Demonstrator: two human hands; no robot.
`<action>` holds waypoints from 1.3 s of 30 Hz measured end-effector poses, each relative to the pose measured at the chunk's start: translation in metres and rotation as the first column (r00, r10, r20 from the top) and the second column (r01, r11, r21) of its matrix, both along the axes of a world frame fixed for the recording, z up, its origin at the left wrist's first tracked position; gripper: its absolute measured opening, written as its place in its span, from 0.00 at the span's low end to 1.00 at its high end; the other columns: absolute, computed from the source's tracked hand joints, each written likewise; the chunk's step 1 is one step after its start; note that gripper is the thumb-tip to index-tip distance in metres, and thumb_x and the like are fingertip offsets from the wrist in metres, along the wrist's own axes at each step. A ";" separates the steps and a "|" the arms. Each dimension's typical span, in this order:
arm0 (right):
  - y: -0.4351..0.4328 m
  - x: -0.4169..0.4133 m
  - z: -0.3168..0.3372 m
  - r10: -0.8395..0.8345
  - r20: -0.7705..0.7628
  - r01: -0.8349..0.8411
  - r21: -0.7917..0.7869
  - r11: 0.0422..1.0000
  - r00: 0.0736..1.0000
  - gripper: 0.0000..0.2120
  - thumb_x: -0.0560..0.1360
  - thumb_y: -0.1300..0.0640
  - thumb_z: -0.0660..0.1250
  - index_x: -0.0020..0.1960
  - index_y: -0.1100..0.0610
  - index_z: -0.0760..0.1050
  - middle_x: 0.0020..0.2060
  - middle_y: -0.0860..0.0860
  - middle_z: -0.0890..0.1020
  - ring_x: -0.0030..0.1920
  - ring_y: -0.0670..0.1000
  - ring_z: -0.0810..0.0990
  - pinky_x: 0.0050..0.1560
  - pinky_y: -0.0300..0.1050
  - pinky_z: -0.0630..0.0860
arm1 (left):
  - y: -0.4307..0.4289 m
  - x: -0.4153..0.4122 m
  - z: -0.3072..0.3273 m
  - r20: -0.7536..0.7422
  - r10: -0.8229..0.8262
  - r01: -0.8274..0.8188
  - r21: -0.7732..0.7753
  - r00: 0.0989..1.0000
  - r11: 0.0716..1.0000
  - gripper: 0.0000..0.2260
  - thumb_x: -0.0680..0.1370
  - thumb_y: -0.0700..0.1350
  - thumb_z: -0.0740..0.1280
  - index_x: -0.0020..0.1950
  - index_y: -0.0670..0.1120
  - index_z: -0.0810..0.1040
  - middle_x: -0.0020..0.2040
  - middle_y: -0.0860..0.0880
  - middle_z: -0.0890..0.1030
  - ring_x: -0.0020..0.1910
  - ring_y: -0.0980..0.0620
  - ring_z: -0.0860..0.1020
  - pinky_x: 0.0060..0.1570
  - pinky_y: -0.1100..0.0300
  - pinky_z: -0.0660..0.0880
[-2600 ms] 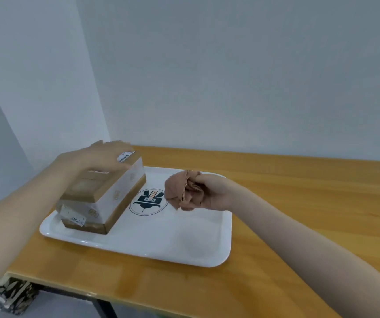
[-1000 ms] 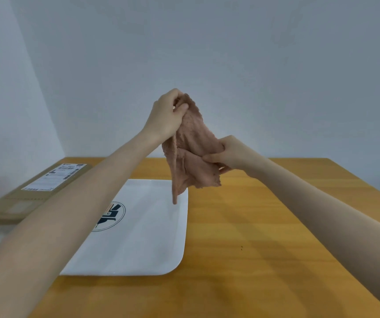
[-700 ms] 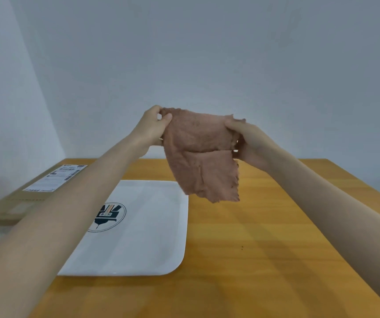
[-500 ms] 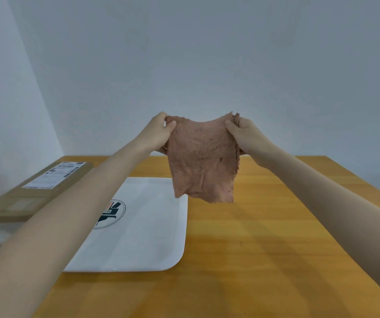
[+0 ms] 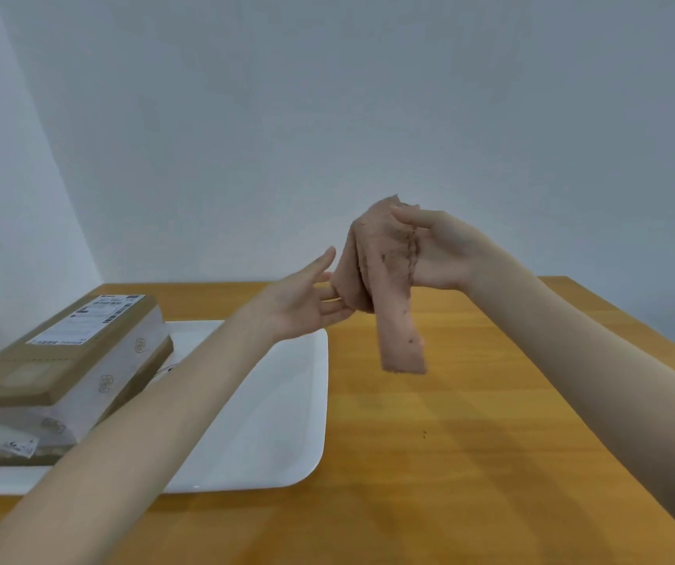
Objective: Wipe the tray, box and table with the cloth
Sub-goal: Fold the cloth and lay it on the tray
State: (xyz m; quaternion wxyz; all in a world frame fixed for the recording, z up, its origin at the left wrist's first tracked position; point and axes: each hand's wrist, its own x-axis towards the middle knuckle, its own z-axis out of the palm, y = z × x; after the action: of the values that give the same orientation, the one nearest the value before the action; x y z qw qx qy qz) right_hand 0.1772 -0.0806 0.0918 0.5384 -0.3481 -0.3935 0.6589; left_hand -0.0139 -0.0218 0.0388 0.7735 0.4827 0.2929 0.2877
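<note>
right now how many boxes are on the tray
1. The box sits at the left end of the tray. The left arm covers part of the tray, so something small could be hidden there.

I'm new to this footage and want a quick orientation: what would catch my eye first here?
A pinkish-brown cloth dangles in mid-air above the wooden table. The right hand grips it, and the open left hand reaches to its lower fold. To the left lies a white tray, with a cardboard box sitting on its left part.
</note>
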 end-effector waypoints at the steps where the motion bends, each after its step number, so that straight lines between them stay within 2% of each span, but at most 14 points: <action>1: 0.000 0.001 0.000 0.001 0.008 -0.001 0.010 1.000 1.000 0.08 0.75 0.59 0.63 0.52 0.61 0.74 0.45 0.56 0.81 0.48 0.55 0.81 0.53 0.48 0.78 | 0.001 0.001 -0.003 -0.002 -0.022 0.022 0.005 1.000 1.000 0.24 0.76 0.58 0.63 0.63 0.40 0.71 0.46 0.44 0.83 0.47 0.48 0.82 0.53 0.56 0.78; 3: -0.003 0.002 -0.001 -0.011 0.033 0.010 0.023 1.000 0.999 0.07 0.76 0.61 0.60 0.51 0.61 0.74 0.46 0.57 0.80 0.48 0.56 0.81 0.53 0.50 0.77 | 0.001 0.003 -0.007 -0.039 -0.080 0.080 0.005 0.996 0.997 0.26 0.74 0.62 0.62 0.57 0.40 0.76 0.45 0.46 0.82 0.47 0.50 0.80 0.54 0.58 0.77; 6: -0.006 0.006 -0.001 -0.014 0.064 0.013 0.017 1.000 0.998 0.12 0.73 0.63 0.60 0.54 0.65 0.75 0.46 0.58 0.81 0.43 0.56 0.84 0.45 0.50 0.81 | -0.001 0.006 -0.014 -0.133 -0.111 0.117 0.045 0.985 0.992 0.23 0.72 0.64 0.61 0.43 0.43 0.76 0.38 0.47 0.78 0.38 0.51 0.78 0.41 0.59 0.77; 9: -0.004 0.015 -0.001 -0.037 0.102 0.042 -0.048 0.998 0.994 0.12 0.73 0.66 0.60 0.54 0.67 0.74 0.41 0.58 0.82 0.39 0.55 0.85 0.38 0.49 0.82 | -0.001 0.008 -0.013 -0.050 -0.042 0.049 0.134 0.998 0.990 0.10 0.79 0.50 0.61 0.46 0.46 0.78 0.40 0.51 0.80 0.41 0.53 0.78 0.48 0.59 0.75; 11: -0.001 0.025 0.000 -0.059 0.148 0.072 -0.090 0.993 0.987 0.14 0.68 0.67 0.62 0.53 0.66 0.73 0.42 0.57 0.80 0.42 0.55 0.83 0.39 0.51 0.82 | 0.002 0.005 -0.006 -0.019 -0.021 0.025 0.224 1.000 0.974 0.06 0.79 0.43 0.62 0.48 0.45 0.78 0.40 0.52 0.78 0.41 0.53 0.76 0.45 0.61 0.73; 15: 0.004 0.040 -0.007 -0.046 0.208 0.071 -0.114 0.991 0.977 0.16 0.64 0.69 0.70 0.49 0.60 0.70 0.45 0.56 0.73 0.51 0.56 0.72 0.51 0.57 0.78 | 0.010 -0.009 0.007 -0.268 0.026 0.104 0.459 0.963 0.882 0.05 0.77 0.37 0.66 0.50 0.44 0.79 0.42 0.50 0.81 0.41 0.55 0.80 0.40 0.66 0.77; 18: 0.011 0.048 -0.019 -0.026 0.266 0.067 -0.144 0.987 0.964 0.25 0.54 0.67 0.79 0.42 0.56 0.67 0.39 0.54 0.71 0.43 0.52 0.70 0.50 0.45 0.72 | 0.012 -0.010 0.016 -0.387 0.089 0.133 0.509 0.918 0.850 0.04 0.76 0.36 0.67 0.48 0.44 0.79 0.43 0.48 0.81 0.43 0.53 0.80 0.40 0.67 0.77; 20: 0.010 0.044 -0.024 -0.029 0.229 0.075 -0.194 0.978 0.973 0.14 0.66 0.66 0.72 0.42 0.57 0.67 0.35 0.51 0.72 0.35 0.48 0.71 0.42 0.39 0.69 | 0.011 -0.007 0.024 -0.397 0.095 0.131 0.504 0.913 0.854 0.04 0.77 0.37 0.66 0.46 0.44 0.79 0.41 0.49 0.81 0.41 0.54 0.80 0.37 0.67 0.76; 22: 0.010 0.041 -0.031 -0.111 0.192 0.152 -0.214 0.965 0.975 0.03 0.76 0.65 0.61 0.47 0.61 0.67 0.32 0.54 0.77 0.28 0.47 0.75 0.34 0.36 0.74 | 0.011 -0.005 0.031 -0.349 0.060 0.104 0.434 0.935 0.895 0.04 0.77 0.38 0.65 0.48 0.42 0.79 0.43 0.48 0.81 0.42 0.53 0.79 0.40 0.64 0.77; 24: 0.006 0.035 -0.042 -0.156 0.149 0.192 -0.267 0.945 0.976 0.10 0.80 0.61 0.58 0.58 0.66 0.66 0.30 0.58 0.80 0.23 0.48 0.76 0.26 0.35 0.73 | 0.009 -0.004 0.034 -0.293 0.022 0.087 0.352 0.956 0.932 0.06 0.78 0.38 0.63 0.51 0.40 0.79 0.45 0.46 0.81 0.45 0.51 0.80 0.47 0.61 0.77; 26: 0.003 0.026 -0.052 -0.154 0.078 0.171 -0.336 0.926 0.985 0.21 0.81 0.57 0.57 0.67 0.70 0.60 0.31 0.58 0.80 0.22 0.50 0.76 0.23 0.37 0.74 | 0.007 -0.003 0.035 -0.270 0.005 0.083 0.315 0.963 0.946 0.07 0.79 0.39 0.62 0.53 0.39 0.78 0.46 0.46 0.81 0.46 0.50 0.80 0.46 0.61 0.78; 30: 0.001 0.014 -0.065 -0.160 -0.162 0.081 -0.413 0.907 0.974 0.26 0.81 0.51 0.55 0.67 0.73 0.59 0.41 0.64 0.82 0.38 0.59 0.84 0.38 0.49 0.82 | 0.006 0.001 0.042 -0.208 0.003 0.059 0.291 0.978 0.955 0.07 0.79 0.40 0.61 0.53 0.42 0.78 0.44 0.49 0.80 0.41 0.55 0.79 0.36 0.66 0.77; 34: -0.002 0.006 -0.064 -0.075 -0.153 0.007 -0.399 0.917 0.985 0.28 0.78 0.45 0.56 0.65 0.69 0.66 0.53 0.63 0.80 0.58 0.61 0.76 0.54 0.60 0.74 | 0.006 0.002 0.050 -0.155 0.014 0.032 0.291 0.988 0.956 0.07 0.79 0.40 0.60 0.48 0.45 0.78 0.38 0.52 0.80 0.37 0.57 0.78 0.33 0.66 0.75; 39: -0.004 0.003 -0.058 -0.333 -0.148 0.291 -0.248 0.924 0.931 0.16 0.76 0.58 0.63 0.61 0.63 0.69 0.46 0.55 0.79 0.49 0.54 0.78 0.57 0.52 0.72 | 0.010 -0.004 0.052 -0.120 0.055 -0.023 0.248 0.991 0.969 0.09 0.80 0.39 0.58 0.45 0.44 0.77 0.33 0.52 0.80 0.30 0.57 0.79 0.28 0.68 0.75</action>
State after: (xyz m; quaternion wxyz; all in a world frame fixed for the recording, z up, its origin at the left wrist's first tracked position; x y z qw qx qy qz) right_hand 0.1798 -0.0846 0.0342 0.6292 -0.4007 -0.2042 0.6339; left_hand -0.0179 -0.0119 0.0909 0.6819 0.5861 0.3129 0.3059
